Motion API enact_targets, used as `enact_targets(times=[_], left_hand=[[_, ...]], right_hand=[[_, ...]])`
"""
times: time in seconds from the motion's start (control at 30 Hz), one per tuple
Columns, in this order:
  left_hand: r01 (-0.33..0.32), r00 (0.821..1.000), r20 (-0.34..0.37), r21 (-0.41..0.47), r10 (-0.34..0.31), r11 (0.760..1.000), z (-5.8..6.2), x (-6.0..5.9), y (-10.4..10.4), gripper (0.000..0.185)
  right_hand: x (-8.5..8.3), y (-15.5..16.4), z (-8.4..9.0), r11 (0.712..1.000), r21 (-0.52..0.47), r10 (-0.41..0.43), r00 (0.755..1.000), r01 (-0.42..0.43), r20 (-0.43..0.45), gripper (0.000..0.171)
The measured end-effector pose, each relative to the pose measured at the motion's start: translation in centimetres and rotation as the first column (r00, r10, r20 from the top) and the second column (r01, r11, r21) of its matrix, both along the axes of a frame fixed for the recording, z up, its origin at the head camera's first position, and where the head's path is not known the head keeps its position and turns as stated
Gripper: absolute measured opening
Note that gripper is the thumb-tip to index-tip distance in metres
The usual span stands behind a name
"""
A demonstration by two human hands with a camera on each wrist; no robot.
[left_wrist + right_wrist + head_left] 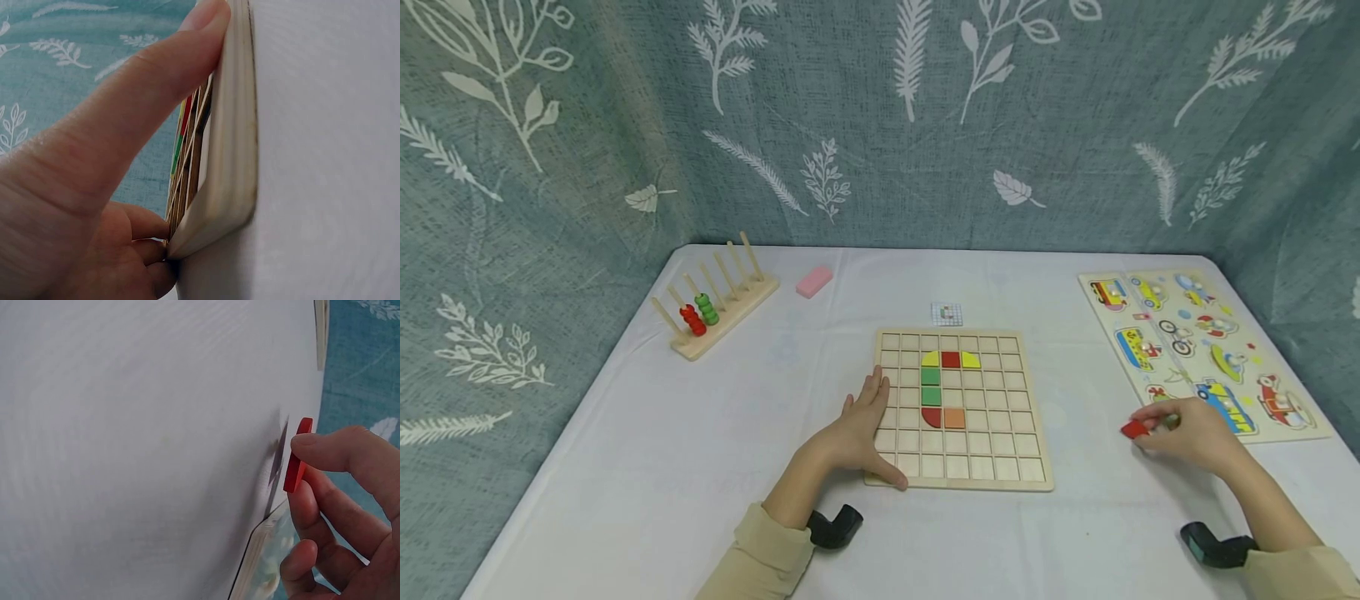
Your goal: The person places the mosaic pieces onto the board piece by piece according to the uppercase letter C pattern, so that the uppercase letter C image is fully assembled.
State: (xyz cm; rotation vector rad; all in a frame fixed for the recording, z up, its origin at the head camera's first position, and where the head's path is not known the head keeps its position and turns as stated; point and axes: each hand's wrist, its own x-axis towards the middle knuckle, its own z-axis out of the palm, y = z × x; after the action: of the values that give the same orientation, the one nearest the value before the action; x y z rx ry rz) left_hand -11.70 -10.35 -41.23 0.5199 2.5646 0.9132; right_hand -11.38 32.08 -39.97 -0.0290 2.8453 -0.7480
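A wooden grid board [1000, 468] lies mid-table. It holds yellow, red, green and orange tiles [949, 360] in a hooked shape. My left hand [868, 429] rests flat on the board's left edge, fingers straight. The thumb [137, 106] presses along the board's rim [234, 125]. To the right, my right hand [1180, 433] pinches a small red tile [1133, 429] between thumb and fingers just above the tablecloth. The right wrist view shows the red tile [297, 456] edge-on in the fingertips [319, 447]. A small dark green thing by those fingers is too unclear to name.
A vehicle peg puzzle [1202, 350] lies at the right edge, just behind my right hand. A wooden peg rack with red and green beads [718, 312] stands at the back left, a pink block [814, 282] beside it. A small pattern card [947, 314] lies behind the board. A leaf-print curtain surrounds the table.
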Motion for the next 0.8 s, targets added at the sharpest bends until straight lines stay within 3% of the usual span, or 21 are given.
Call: enact_targets(times=[0.5,0.8], left_hand=[[-0.001,1.0,0.001,-0.003,0.001,1.0,0.0,0.0,0.1,0.135],[-0.001,1.0,0.004,-0.007,0.001,1.0,0.0,-0.1,0.1,0.135]], right_hand=[[-0.1,-1.4,0.6,1.0,-0.017,0.006,1.0,-0.006,0.021,0.035],[-0.2,-3.1,0.4,0.998,-0.017,0.054,0.998,-0.055,-0.032,0.03]])
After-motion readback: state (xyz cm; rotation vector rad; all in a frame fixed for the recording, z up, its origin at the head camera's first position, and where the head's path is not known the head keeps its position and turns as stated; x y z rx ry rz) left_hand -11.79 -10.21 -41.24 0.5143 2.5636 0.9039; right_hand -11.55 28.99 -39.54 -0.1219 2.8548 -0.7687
